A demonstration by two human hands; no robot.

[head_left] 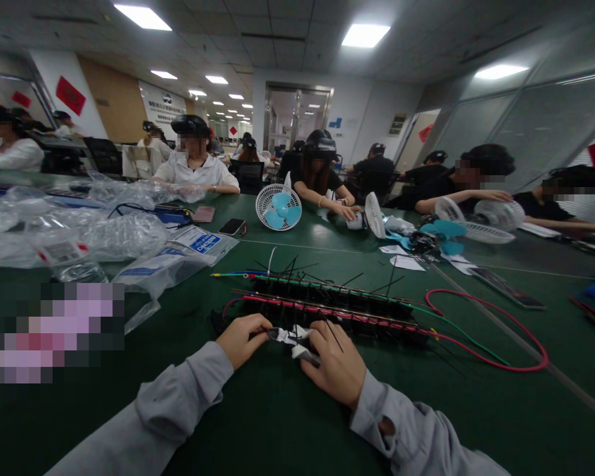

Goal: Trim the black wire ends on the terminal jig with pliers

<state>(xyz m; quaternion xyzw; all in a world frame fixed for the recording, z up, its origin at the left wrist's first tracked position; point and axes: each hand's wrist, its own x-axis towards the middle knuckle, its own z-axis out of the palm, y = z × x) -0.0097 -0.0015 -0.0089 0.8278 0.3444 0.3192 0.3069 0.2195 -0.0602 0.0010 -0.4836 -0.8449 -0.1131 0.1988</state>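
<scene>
My right hand (340, 363) is wrapped round the pale handles of a pair of cutting pliers (288, 337), whose jaws point left. The thumb and fingers of my left hand (245, 338) are pinched together right at the jaws; what lies between them is too small to tell. Just beyond both hands lies a long black wire assembly (322, 305) in two rows. A red wire (297, 304) and a green wire (337, 285) run along it, with several thin black cable tie tails (389, 277) sticking up.
Red cable loops (543, 354) over the table at right. Clear plastic bags (104, 231) and a phone (232, 227) lie at left. Across the table, co-workers handle white fans with blue blades (280, 210); loose fan parts (421, 241) and papers (406, 262) lie nearby.
</scene>
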